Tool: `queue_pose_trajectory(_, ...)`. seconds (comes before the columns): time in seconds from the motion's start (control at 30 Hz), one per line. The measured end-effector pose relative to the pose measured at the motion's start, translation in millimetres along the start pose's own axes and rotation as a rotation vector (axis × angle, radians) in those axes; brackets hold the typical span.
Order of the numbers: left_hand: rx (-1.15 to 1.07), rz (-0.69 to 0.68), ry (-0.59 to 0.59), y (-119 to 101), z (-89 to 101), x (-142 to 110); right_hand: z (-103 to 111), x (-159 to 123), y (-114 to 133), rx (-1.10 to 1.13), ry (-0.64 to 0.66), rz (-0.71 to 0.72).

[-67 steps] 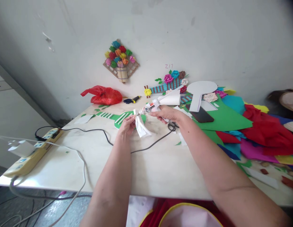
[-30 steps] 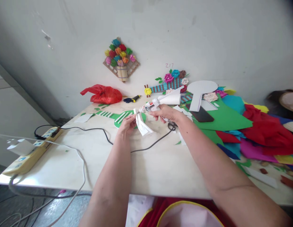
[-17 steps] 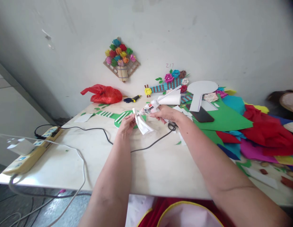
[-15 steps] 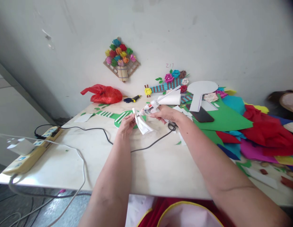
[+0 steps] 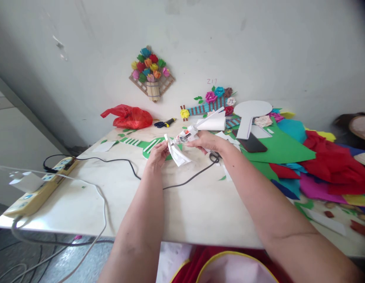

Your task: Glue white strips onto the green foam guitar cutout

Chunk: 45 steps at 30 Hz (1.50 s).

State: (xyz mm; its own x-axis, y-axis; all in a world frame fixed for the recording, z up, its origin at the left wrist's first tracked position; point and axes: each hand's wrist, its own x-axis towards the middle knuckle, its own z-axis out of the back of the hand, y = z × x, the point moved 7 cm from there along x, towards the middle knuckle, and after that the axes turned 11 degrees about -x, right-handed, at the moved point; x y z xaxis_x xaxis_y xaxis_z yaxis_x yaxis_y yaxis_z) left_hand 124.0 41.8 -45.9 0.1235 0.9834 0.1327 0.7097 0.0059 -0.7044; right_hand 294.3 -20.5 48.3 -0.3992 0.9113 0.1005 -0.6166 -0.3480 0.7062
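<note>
In my left hand [image 5: 159, 153] is a piece of white paper [image 5: 180, 156], pinched by the fingers and hanging down to the right. My right hand [image 5: 204, 141] is wrapped round a white glue gun [image 5: 185, 136], with a glue stick [image 5: 211, 118] jutting from its back. The gun's nozzle points left at the paper; whether it touches cannot be made out. Behind my left hand lies a green guitar-shaped cutout [image 5: 135, 142] with white strips across it. The gun's black cord [image 5: 188, 182] runs over the table below my hands.
At left a yellowish power strip [image 5: 37, 200] holds plugs and a white cable. A red plastic bag [image 5: 132, 118] and pliers [image 5: 166, 123] lie near the wall. To the right are a white paper cutout [image 5: 253, 110], a dark phone-like slab [image 5: 250, 141] and piled coloured paper [image 5: 332, 161].
Hardly anything differs. The white paper has shifted very slightly at its lower end, and both hands keep their place.
</note>
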Motion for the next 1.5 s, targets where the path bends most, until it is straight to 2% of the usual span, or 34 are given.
queue_pose_trajectory(0.23, 0.008, 0.012, 0.031, 2.5, 0.6, 0.6, 6.2, 1.1, -7.8, 0.109, -0.097, -0.053)
queue_pose_trajectory(0.4, 0.021, -0.012, 0.035, -1.1, -2.1, -0.5, 20.1, 6.5, -28.6, 0.190, -0.311, -0.086)
queue_pose_trajectory(0.5, 0.018, -0.031, 0.041, -4.7, -5.0, -1.7, 26.0, 8.9, -47.4, 0.027, -0.428, -0.164)
queue_pose_trajectory(0.63, -0.038, -0.084, 0.009, -13.0, -4.8, -2.4, 24.6, 10.2, -64.6, -0.444, -0.496, -0.211)
queue_pose_trajectory(0.73, -0.089, -0.137, -0.030, -21.2, -3.1, -2.5, 10.9, 13.3, -75.6, -0.707, -0.381, -0.218)
queue_pose_trajectory(0.87, -0.158, -0.198, -0.045, -30.9, -4.6, -3.5, -8.9, 19.3, -84.9, -0.817, -0.200, -0.183)
queue_pose_trajectory(0.97, -0.194, -0.205, -0.025, -33.8, -8.4, -5.0, -18.1, 26.1, -86.0, -0.823, -0.173, -0.140)
queue_pose_trajectory(1.17, -0.210, -0.182, -0.002, -29.7, -13.9, -7.9, -25.9, 38.9, -97.1, -0.867, -0.113, -0.224)
queue_pose_trajectory(1.3, -0.158, -0.079, 0.103, -17.1, -29.9, -11.2, -17.4, 36.6, -90.9, -0.904, -0.174, -0.267)
queue_pose_trajectory(1.4, -0.102, -0.008, 0.173, -8.0, -46.2, -16.0, -3.5, 30.0, -67.9, -0.880, -0.386, -0.201)
queue_pose_trajectory(1.43, -0.092, 0.008, 0.189, -5.5, -51.5, -17.8, -0.1, 28.0, -60.1, -0.802, -0.446, -0.168)
queue_pose_trajectory(1.5, -0.068, 0.047, 0.213, -0.1, -60.7, -20.8, -1.7, 28.9, -51.3, -0.480, -0.412, -0.111)
